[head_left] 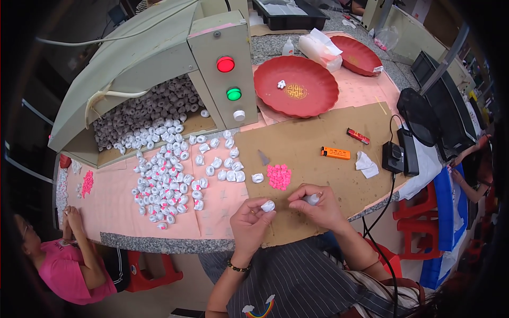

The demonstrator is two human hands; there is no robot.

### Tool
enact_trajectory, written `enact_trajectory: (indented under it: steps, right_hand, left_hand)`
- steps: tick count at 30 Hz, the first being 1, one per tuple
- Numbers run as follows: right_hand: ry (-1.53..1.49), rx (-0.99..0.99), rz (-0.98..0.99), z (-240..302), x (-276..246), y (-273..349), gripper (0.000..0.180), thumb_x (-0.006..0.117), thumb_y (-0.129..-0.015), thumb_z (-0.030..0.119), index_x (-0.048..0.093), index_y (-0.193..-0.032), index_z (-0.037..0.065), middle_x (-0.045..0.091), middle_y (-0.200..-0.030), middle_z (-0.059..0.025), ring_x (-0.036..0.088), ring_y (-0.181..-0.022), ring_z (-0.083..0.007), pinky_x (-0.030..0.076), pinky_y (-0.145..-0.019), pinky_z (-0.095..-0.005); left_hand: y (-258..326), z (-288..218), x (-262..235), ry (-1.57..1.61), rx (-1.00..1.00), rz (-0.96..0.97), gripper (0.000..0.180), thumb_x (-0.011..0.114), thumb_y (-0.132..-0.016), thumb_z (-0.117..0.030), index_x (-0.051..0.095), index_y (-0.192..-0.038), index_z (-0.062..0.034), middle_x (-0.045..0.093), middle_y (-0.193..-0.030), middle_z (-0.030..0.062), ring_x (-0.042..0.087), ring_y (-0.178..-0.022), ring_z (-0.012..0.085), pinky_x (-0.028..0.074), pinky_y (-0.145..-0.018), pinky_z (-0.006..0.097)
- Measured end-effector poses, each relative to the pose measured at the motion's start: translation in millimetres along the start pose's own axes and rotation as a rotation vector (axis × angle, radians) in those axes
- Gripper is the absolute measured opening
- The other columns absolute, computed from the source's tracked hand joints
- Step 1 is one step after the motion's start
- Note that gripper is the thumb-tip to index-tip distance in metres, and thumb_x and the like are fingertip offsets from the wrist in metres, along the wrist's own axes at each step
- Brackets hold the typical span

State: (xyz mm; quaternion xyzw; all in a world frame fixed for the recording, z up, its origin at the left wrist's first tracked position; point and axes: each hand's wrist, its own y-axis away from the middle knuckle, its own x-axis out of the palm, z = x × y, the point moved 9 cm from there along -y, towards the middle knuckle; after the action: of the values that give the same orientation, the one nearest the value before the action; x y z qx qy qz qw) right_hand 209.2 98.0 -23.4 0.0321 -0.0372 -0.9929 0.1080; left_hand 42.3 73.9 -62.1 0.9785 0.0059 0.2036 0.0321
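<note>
My left hand [251,220] pinches a small white rounded piece [268,206] between thumb and fingertips, over the brown cardboard [313,132]. Closed beside it, my right hand [321,206] grips a small translucent whitish thing [312,199], mostly hidden by the fingers, so its kind is unclear. Just beyond my hands lies a heap of tiny bright pink pieces [279,177]. One loose white piece [257,178] rests left of that heap. Further left, a large pile of similar white pieces [165,183], several with pink bits on them, spreads across the pink paper [222,209].
A grey machine [146,50] with red and green lights holds many more pieces. Behind stand a red scalloped plate [318,90] and a small bottle [288,46]. An orange box-shaped item [335,153], a red stick-like item [358,136] and a black cabled device [393,157] lie right. A person [71,254] sits left.
</note>
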Motion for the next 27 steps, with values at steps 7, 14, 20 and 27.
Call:
enact_trajectory:
  steps: [7,14,20,27]
  right_hand:
    - [-0.160,-0.061,0.109,-3,8,8,0.007,0.071,-0.081,0.005,0.065,-0.080,0.001,0.060,-0.069,0.0020,0.051,-0.063,-0.0019,0.038,-0.055,-0.0187]
    - [-0.312,0.168,0.071,-24,14,5,0.008,0.071,-0.079,0.003,0.063,-0.076,0.002,0.061,-0.065,-0.0005,0.054,-0.061,-0.0048,0.041,-0.054,-0.0193]
    - [-0.375,0.073,-0.040,-18,4,5,0.004,0.070,-0.079,0.000,0.067,-0.082,0.000,0.064,-0.070,-0.0034,0.057,-0.065,-0.0061,0.045,-0.059,-0.0193]
    - [-0.232,-0.111,-0.037,-2,0,6,0.008,0.065,-0.081,-0.004,0.068,-0.088,-0.004,0.065,-0.084,-0.0060,0.059,-0.073,-0.0095,0.046,-0.068,-0.0213]
  left_hand:
    - [0,0,3,0.035,0.024,0.026,0.028,0.064,-0.081,0.009,0.057,-0.108,0.0058,0.065,-0.096,0.0105,0.064,-0.085,0.0123,0.052,-0.075,0.022]
    - [3,-6,14,0.009,0.011,0.035,0.028,0.064,-0.081,0.010,0.056,-0.108,0.0058,0.065,-0.095,0.0108,0.064,-0.085,0.0123,0.053,-0.075,0.023]
    - [0,11,26,0.148,-0.055,0.084,0.028,0.061,-0.082,0.012,0.055,-0.109,0.0065,0.064,-0.099,0.0134,0.064,-0.090,0.0161,0.055,-0.079,0.028]
    - [-4,18,25,0.227,-0.072,0.056,0.029,0.060,-0.082,0.014,0.055,-0.110,0.0065,0.063,-0.103,0.0141,0.063,-0.093,0.0181,0.054,-0.083,0.030]
